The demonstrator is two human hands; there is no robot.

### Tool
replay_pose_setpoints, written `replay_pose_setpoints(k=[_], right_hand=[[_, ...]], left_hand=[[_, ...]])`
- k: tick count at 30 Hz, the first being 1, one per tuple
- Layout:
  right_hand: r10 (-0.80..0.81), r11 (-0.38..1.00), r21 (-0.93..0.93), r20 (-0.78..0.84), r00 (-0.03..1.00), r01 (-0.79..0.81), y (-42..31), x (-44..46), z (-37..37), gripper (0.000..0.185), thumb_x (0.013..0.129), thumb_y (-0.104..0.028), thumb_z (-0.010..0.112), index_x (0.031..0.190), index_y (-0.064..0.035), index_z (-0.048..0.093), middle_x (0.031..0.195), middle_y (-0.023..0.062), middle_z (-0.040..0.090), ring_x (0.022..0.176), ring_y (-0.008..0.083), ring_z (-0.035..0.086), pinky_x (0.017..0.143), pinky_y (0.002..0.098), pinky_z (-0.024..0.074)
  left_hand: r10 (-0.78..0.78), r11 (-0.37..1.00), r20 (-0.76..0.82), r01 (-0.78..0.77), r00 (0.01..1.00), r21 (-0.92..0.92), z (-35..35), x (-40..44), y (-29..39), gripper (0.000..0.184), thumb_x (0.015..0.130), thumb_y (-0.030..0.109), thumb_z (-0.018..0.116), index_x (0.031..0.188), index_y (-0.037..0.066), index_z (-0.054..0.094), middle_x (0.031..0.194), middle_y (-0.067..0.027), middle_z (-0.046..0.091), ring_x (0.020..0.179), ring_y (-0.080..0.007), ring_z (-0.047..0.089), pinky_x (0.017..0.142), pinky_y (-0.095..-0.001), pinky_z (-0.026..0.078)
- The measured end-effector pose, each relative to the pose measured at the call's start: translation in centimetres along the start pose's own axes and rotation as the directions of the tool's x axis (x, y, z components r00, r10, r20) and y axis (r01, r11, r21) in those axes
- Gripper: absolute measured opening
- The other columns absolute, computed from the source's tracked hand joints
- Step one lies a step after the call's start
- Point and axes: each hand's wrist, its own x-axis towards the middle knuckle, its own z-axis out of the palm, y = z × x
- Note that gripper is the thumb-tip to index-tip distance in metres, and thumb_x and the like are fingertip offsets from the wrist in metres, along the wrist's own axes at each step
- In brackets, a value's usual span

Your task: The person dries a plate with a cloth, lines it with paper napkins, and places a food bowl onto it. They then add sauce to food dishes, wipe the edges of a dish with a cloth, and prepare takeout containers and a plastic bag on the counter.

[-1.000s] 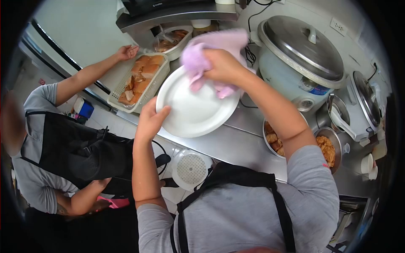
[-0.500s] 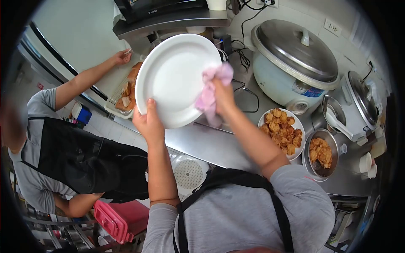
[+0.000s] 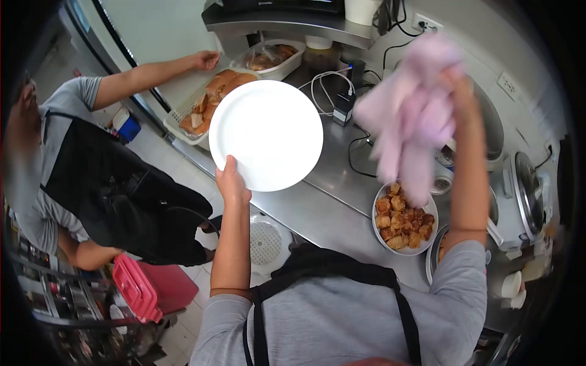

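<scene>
My left hand grips a white round plate by its lower left rim, thumb on the face, above the counter edge. A pink cloth hangs, blurred by motion, from my right hand, raised at the upper right, well apart from the plate. Below the cloth stands a bowl of browned fried pieces. The cloth and my right arm hide much of the large rice cooker behind them.
At left a co-worker in a black apron reaches an arm toward a basket of browned food. Cables and a black adapter lie on the steel counter. A smaller cooker stands at right, a red bin on the floor.
My right hand has lifted the pink cloth off the plate, up and to the right. The plate has moved slightly down and right in view, still in my left hand. The camera view has shifted.
</scene>
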Motion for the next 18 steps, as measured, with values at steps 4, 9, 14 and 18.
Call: replay_pose_setpoints(k=[4, 9, 14, 18], right_hand=[[-0.462, 0.810, 0.216, -0.339, 0.819, 0.546, -4.6, 12.9, -13.7, 0.027, 0.084, -0.018, 0.043, 0.103, -0.0006, 0.051, 0.096, 0.0105, 0.055, 0.088, 0.0195, 0.054, 0.072, 0.0315, 0.0476], [0.092, 0.933, 0.357, -0.342, 0.935, 0.039, 3.9, 19.6, -26.7, 0.036, 0.085, -0.029, 0.043, 0.115, -0.0085, 0.043, 0.112, 0.0111, 0.049, 0.100, 0.0249, 0.049, 0.080, 0.0415, 0.0446], [0.196, 0.960, -0.117, -0.370, 0.908, -0.255, 16.0, 18.2, -34.0, 0.063, 0.079, -0.051, 0.044, 0.129, -0.0150, 0.030, 0.124, 0.0053, 0.038, 0.108, 0.0219, 0.038, 0.088, 0.0335, 0.0311], [-0.018, 0.988, -0.148, -0.430, 0.903, -0.050, 13.0, 12.1, -30.1, 0.063, 0.073, -0.058, 0.046, 0.121, -0.0170, 0.040, 0.098, 0.0043, 0.048, 0.066, 0.0116, 0.043, 0.048, 0.0154, 0.0364]], left_hand=[[0.031, 0.996, 0.029, -0.033, 0.999, 0.086, -1.7, -1.8, -0.6, 0.033, 0.082, 0.012, 0.046, 0.110, -0.005, 0.040, 0.099, -0.0144, 0.053, 0.086, -0.0214, 0.054, 0.076, -0.0325, 0.044], [-0.096, 0.990, -0.020, 0.098, 0.995, 0.098, -5.5, -5.5, -0.7, 0.033, 0.082, 0.014, 0.048, 0.108, -0.005, 0.043, 0.098, -0.0142, 0.054, 0.083, -0.0207, 0.055, 0.074, -0.0312, 0.045], [-0.283, 0.954, -0.100, 0.291, 0.954, 0.068, -13.3, -9.3, 0.3, 0.029, 0.083, 0.015, 0.048, 0.107, -0.001, 0.046, 0.092, -0.0114, 0.056, 0.078, -0.0194, 0.057, 0.068, -0.0323, 0.048], [-0.242, 0.922, -0.258, 0.304, 0.936, 0.240, -21.4, -11.8, 0.9, 0.026, 0.083, 0.013, 0.046, 0.105, 0.000, 0.047, 0.090, -0.0098, 0.057, 0.078, -0.0186, 0.057, 0.069, -0.0326, 0.048]])
